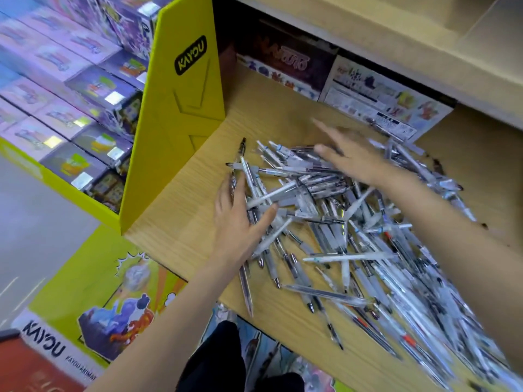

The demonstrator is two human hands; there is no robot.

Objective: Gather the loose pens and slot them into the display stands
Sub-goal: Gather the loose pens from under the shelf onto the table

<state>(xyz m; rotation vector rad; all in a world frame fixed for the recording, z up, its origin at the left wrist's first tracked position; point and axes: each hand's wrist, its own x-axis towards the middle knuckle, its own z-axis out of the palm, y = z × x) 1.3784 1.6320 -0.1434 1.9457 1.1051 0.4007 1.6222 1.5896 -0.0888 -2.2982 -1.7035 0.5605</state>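
Note:
A big heap of loose grey and clear pens lies spread over a wooden shelf, running from the middle to the lower right. My left hand lies flat on the heap's left edge, fingers straight and spread over several pens. My right hand reaches across the far side of the heap with fingers straight, blurred by motion, resting on the pens. No display stand for pens shows in this view.
A yellow KAYOU cardboard divider stands upright at the shelf's left end. Printed boxes line the shelf's back. Purple card boxes fill the display to the left. An upper shelf board overhangs.

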